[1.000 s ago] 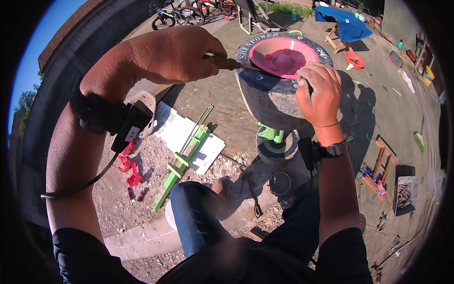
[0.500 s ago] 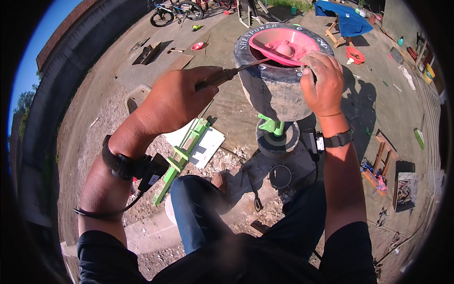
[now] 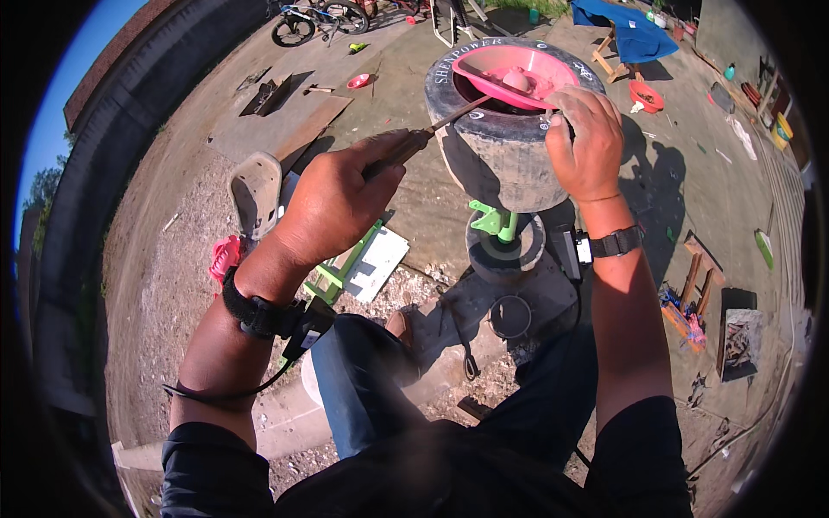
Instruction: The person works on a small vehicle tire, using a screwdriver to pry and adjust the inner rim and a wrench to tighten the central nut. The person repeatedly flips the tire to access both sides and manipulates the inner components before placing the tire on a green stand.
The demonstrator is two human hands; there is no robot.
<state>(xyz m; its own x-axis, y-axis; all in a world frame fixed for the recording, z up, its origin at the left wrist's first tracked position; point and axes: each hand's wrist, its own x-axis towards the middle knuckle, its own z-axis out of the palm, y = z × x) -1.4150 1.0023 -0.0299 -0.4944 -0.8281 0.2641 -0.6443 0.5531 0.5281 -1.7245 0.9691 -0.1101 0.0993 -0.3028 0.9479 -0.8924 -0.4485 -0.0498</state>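
head view: left hand [image 3: 338,200] clamped on slim tool [image 3: 413,145], right hand [image 3: 591,148] at pink hub [image 3: 518,82], grip unclear

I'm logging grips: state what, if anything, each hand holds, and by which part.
Left hand grips a thin tool by its handle. Whether the right hand grips the pink disc by its rim cannot be told.

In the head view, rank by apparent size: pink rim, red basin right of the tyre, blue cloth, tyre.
1. Tyre
2. Pink rim and blue cloth: too alike to rank
3. Red basin
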